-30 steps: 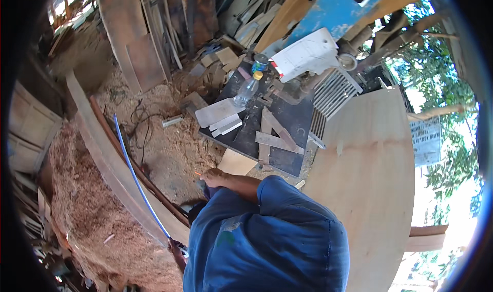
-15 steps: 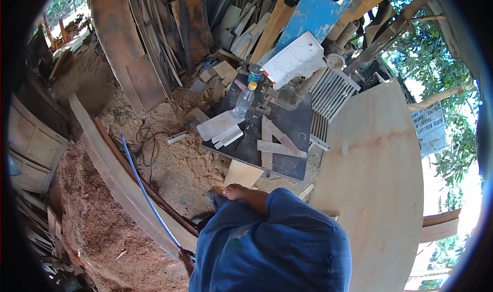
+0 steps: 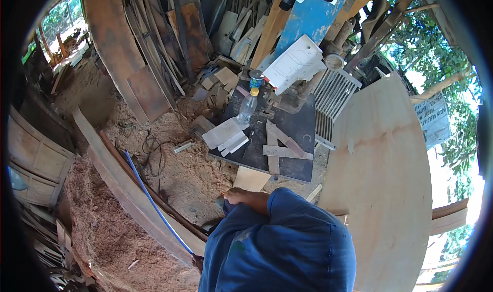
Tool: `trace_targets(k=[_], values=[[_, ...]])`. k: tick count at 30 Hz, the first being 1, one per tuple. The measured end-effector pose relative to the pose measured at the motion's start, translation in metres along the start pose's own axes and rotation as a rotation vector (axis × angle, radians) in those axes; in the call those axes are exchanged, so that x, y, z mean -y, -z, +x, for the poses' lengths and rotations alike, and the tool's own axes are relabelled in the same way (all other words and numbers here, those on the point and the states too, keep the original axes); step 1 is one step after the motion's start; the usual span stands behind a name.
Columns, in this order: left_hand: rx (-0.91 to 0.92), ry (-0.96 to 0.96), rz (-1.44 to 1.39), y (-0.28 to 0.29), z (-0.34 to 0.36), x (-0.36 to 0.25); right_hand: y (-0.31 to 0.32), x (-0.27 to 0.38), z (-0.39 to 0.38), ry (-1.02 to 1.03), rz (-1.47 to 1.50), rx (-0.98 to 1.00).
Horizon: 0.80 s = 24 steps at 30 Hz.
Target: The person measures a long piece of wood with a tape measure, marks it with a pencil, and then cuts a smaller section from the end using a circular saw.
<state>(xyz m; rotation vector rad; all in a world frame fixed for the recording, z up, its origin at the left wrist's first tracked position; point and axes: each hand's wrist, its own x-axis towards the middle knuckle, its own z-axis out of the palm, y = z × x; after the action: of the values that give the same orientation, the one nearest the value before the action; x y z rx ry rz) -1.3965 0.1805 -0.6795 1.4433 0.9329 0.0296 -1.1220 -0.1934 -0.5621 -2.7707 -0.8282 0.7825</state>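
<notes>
My left hand [image 3: 196, 261] is at the lower middle, partly hidden by my blue shirt, closed on the end of a long blue strip [image 3: 154, 202] lying along a curved pale plank [image 3: 118, 175] and a brown strip. My right hand [image 3: 234, 196] is closed in front of my body, with a small orange tip showing at its fingers. Past it a light board [image 3: 249, 178] sits below a dark tabletop [image 3: 294, 170], which carries crossed wooden pieces [image 3: 280, 151], white offcuts and a plastic bottle [image 3: 247, 108] with a yellow cap.
A large plywood sheet [image 3: 380, 189] fills the right. Leaning boards [image 3: 113, 61] stand at the back left, wooden panels [image 3: 38, 148] at the left edge. Sawdust [image 3: 102, 230] and a cable cover the floor. A slatted metal frame [image 3: 339, 97] and white sheet [image 3: 292, 63] lie behind the table.
The view has shifted, so the scene sits lower and further right. My right hand also appears lower and further right; my left hand stays on the blue strip.
</notes>
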Motion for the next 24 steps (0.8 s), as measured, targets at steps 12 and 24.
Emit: trace_targets(k=[12, 24], values=[[0.052, 0.006, -0.205, 0.0, -0.002, -0.021, 0.027, 0.003, 0.009, -0.038, -0.047, 0.287], [-0.291, 0.273, -0.2, -0.035, -0.126, 0.008, 0.001, 0.022, 0.073, 0.299, -0.125, 0.453]])
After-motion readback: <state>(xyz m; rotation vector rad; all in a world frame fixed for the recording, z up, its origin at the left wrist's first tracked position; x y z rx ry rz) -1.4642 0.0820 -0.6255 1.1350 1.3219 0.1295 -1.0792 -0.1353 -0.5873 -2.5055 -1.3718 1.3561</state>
